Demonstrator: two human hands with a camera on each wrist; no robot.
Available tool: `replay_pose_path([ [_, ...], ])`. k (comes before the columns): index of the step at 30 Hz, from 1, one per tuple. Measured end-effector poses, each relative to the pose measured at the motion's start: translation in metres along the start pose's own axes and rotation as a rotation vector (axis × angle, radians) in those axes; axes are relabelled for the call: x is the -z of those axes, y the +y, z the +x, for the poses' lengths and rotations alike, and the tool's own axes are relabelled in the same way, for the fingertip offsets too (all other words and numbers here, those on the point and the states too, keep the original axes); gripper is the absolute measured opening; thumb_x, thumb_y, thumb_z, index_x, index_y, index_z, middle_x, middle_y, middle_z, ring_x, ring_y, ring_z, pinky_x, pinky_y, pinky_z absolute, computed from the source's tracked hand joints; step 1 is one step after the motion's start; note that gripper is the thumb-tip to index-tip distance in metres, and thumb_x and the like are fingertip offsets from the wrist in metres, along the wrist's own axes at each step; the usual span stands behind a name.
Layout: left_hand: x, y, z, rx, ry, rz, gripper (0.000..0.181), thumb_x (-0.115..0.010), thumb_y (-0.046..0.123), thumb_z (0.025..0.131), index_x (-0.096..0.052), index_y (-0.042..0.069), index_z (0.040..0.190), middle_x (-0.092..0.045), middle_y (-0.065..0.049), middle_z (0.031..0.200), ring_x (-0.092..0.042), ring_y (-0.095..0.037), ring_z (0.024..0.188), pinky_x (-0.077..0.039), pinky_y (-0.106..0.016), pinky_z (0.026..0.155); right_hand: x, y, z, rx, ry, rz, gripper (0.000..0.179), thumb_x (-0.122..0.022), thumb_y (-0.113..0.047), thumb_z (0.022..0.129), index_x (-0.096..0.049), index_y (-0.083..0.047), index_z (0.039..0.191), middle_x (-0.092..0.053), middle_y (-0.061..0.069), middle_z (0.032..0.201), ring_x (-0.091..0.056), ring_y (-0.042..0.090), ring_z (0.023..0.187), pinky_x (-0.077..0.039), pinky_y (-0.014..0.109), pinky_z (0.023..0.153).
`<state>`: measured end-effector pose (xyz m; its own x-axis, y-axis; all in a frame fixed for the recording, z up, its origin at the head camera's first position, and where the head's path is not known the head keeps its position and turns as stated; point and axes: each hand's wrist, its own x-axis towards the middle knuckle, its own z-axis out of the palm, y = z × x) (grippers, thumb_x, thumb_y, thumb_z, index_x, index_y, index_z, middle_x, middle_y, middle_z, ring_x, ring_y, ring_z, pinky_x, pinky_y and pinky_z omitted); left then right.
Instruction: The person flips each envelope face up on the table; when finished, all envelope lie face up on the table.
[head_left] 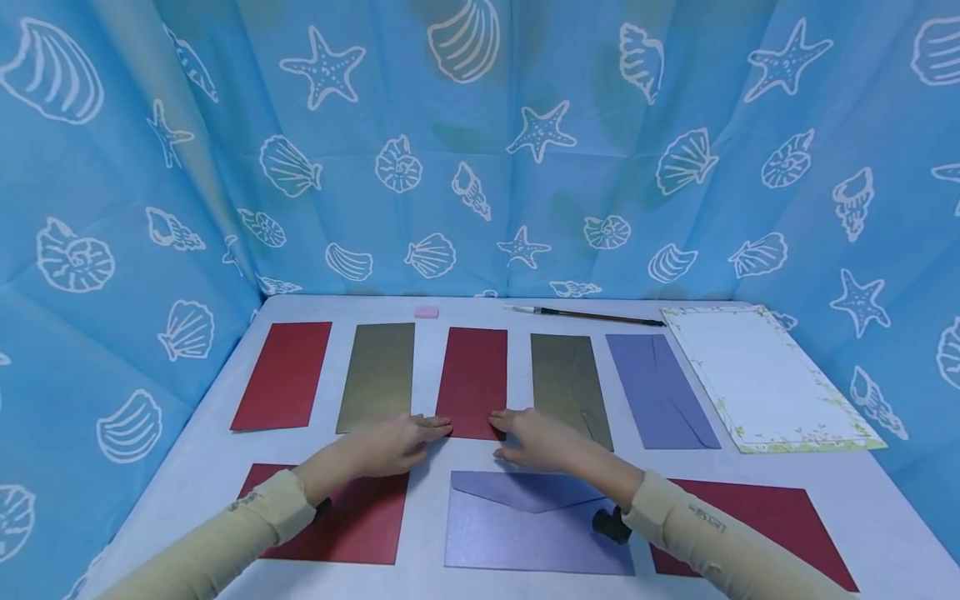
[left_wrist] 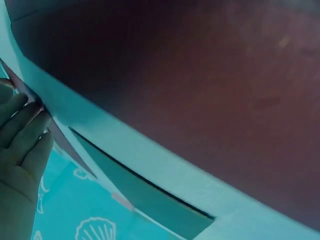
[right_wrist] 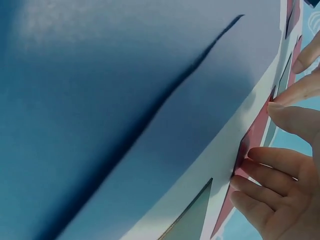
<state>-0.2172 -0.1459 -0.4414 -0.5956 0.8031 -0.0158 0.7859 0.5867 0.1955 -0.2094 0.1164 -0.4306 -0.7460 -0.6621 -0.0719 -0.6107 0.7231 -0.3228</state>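
Note:
A dark red envelope (head_left: 474,375) lies upright-wise in the middle of the back row. My left hand (head_left: 390,443) touches its lower left corner with extended fingertips. At the lower right corner, the fingertips of my right hand (head_left: 538,437) rest on its edge. The right wrist view shows this hand (right_wrist: 285,185) with thumb and fingers spread along the red envelope (right_wrist: 256,131). In the left wrist view the left hand (left_wrist: 22,145) has its fingers nearly straight. A gold-brown envelope (head_left: 378,367) lies to the left and another gold-brown envelope (head_left: 566,375) to the right.
Farther out lie a red envelope (head_left: 285,371) and a purple envelope (head_left: 660,387). Below are a red envelope (head_left: 360,529), a purple envelope (head_left: 525,542) and a red envelope (head_left: 765,525). A pink eraser-like block (head_left: 426,312), brush (head_left: 592,316) and bordered paper (head_left: 765,375) are behind.

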Motion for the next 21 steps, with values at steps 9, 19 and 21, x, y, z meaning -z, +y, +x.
replay_pose_path([
  [9,0.001,-0.005,-0.020,0.012,0.098,-0.071,0.058,-0.071,0.023,0.089,-0.050,0.002,0.139,-0.054,-0.013,0.137,-0.054,-0.026,0.123,-0.050,-0.034,0.093,-0.002,0.007,0.000,0.027,0.090,0.016,0.055,-0.074,-0.022,0.086,-0.056,0.003,0.131,-0.058,0.016,0.132,-0.054,0.027,0.123,-0.048,0.038,0.096],
  [19,0.011,-0.017,-0.058,0.159,0.220,-0.134,0.067,-0.077,0.026,0.083,-0.050,0.005,0.140,-0.055,-0.011,0.137,-0.055,-0.027,0.122,-0.052,-0.036,0.089,0.011,0.006,0.013,0.044,0.148,0.125,0.061,-0.076,-0.023,0.085,-0.053,0.000,0.136,-0.054,0.017,0.136,-0.051,0.029,0.126,-0.047,0.040,0.096],
  [21,0.012,-0.018,-0.064,0.185,0.227,-0.133,0.067,-0.078,0.026,0.083,-0.050,0.006,0.141,-0.055,-0.011,0.137,-0.057,-0.027,0.120,-0.053,-0.036,0.087,0.013,0.005,0.017,0.025,0.146,0.146,0.062,-0.076,-0.024,0.085,-0.053,-0.002,0.137,-0.053,0.015,0.137,-0.049,0.028,0.128,-0.047,0.040,0.098],
])
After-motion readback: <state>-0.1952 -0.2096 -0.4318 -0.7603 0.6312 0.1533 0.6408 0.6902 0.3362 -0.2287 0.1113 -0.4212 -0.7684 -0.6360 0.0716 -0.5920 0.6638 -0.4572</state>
